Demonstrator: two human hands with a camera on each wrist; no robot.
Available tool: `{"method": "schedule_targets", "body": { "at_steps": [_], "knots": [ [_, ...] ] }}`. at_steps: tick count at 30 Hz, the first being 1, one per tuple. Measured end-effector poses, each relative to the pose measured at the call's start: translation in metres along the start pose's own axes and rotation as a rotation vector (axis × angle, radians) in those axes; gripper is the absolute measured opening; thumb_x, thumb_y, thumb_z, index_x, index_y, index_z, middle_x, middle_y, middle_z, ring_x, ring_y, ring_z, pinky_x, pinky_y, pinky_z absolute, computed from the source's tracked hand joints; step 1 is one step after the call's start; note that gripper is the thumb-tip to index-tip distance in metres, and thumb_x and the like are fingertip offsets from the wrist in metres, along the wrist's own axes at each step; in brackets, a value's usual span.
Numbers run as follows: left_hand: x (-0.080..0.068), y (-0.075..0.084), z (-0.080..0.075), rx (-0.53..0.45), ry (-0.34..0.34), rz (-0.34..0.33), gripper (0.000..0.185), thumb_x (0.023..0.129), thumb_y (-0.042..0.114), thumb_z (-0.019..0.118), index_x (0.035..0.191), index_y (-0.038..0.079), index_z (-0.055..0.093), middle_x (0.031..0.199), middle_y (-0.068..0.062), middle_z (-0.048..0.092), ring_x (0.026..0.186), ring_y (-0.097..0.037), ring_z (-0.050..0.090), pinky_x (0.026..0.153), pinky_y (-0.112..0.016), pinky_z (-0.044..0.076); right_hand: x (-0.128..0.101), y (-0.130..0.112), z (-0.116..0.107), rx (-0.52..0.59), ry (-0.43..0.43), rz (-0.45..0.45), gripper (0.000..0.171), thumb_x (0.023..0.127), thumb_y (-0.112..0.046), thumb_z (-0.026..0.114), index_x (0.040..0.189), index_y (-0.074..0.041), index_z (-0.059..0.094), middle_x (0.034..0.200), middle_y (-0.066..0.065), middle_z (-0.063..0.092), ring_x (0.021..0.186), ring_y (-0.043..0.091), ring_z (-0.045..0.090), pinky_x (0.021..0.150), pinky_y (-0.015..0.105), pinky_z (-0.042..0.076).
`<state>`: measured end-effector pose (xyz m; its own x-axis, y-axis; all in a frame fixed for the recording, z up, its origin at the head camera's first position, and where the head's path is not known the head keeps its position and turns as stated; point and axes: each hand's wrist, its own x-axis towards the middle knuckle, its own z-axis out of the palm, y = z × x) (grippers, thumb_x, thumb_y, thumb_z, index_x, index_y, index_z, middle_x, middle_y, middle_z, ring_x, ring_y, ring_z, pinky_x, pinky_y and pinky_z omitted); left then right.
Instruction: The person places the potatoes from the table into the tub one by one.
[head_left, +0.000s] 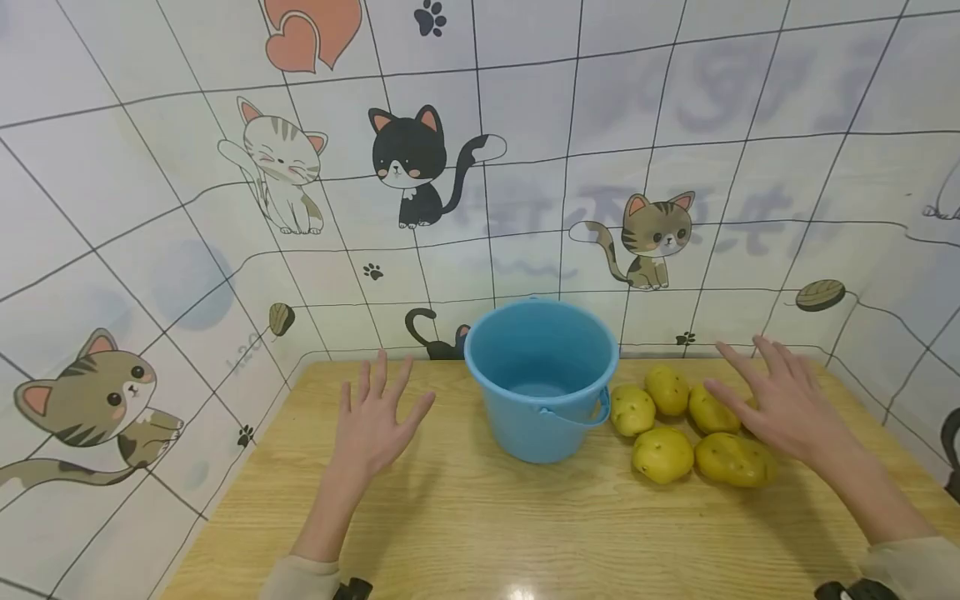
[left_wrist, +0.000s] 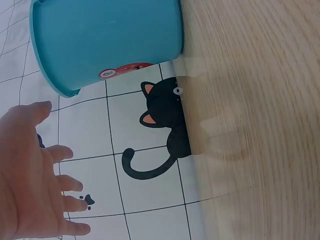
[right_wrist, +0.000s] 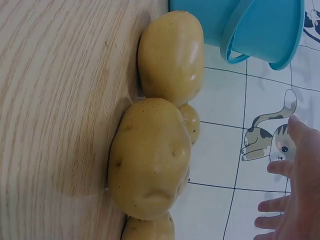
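- Left hand (head_left: 375,421): lower left of centre in the head view, fingers spread and straight, holding nothing, over the wooden bench (head_left: 465,533).
- Bare bench lies between that hand and the blue bucket (head_left: 542,379); they are apart.
- Bucket: plain blue plastic, upright, mouth open, handle folded down on its right side, centre of frame near the bench's back edge. Nothing visible inside it in the head view.
- Potatoes (head_left: 663,454): five yellow, smooth-skinned with dark specks, clustered just right of the bucket. The nearest one sits just beside the bucket handle.
- Right hand (head_left: 780,400): right of centre, fingers extended and relaxed, gripping nothing, over the right edge of the potato cluster. Contact cannot be told.
- Room: wide bare bench in the lower frame in front of the bucket and potatoes. The cat-print tiled wall (head_left: 525,167) closes the back and both sides.
- Left wrist view only: red-and-white sticker (left_wrist: 125,70) on the bucket's outer wall.
- Right wrist view only: potatoes pressed together, two touching, a third behind them.
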<state>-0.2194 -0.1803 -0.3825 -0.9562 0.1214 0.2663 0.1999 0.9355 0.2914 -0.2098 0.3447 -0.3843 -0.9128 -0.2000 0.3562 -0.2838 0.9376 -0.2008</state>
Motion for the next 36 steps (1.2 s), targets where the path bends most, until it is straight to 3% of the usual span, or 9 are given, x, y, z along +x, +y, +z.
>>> {"method": "schedule_targets", "body": {
  "at_steps": [11,19,29,36],
  "knots": [
    [-0.003,0.006,0.0,-0.062,0.05,0.014,0.076,0.1,0.067,0.037,0.16,0.02,0.028,0.167,-0.013,0.01,0.153,-0.038,0.007,0.119,-0.062,0.007,-0.007,0.005,0.001,0.052,0.027,-0.012,0.066,0.105,-0.04,0.051,0.158,-0.008,0.03,0.151,0.043,0.019,0.133,0.065,0.021,0.109,0.076,0.008],
    [-0.007,0.015,-0.001,-0.108,0.059,0.027,0.075,0.102,0.066,0.034,0.162,0.023,0.022,0.167,-0.011,0.009,0.154,-0.034,0.007,0.121,-0.058,0.007,-0.011,0.007,0.001,0.078,0.027,0.011,0.066,0.104,-0.039,0.053,0.157,-0.006,0.031,0.149,0.044,0.022,0.129,0.067,0.025,0.098,0.08,0.02],
    [-0.01,0.024,0.0,-0.195,0.148,0.093,0.07,0.104,0.057,0.042,0.16,0.016,0.028,0.165,-0.012,0.021,0.152,-0.033,0.018,0.118,-0.062,0.018,-0.016,0.009,0.004,0.115,0.014,0.034,0.063,0.105,-0.036,0.053,0.155,-0.004,0.033,0.147,0.043,0.027,0.123,0.067,0.033,0.089,0.081,0.027],
    [-0.008,0.027,0.005,-0.229,0.238,0.156,0.067,0.104,0.048,0.049,0.157,0.011,0.034,0.162,-0.016,0.029,0.146,-0.04,0.031,0.113,-0.064,0.029,-0.023,0.012,0.01,0.151,-0.032,0.053,0.065,0.105,-0.037,0.051,0.158,-0.007,0.027,0.149,0.044,0.024,0.123,0.07,0.031,0.088,0.083,0.026]
  ]
}}
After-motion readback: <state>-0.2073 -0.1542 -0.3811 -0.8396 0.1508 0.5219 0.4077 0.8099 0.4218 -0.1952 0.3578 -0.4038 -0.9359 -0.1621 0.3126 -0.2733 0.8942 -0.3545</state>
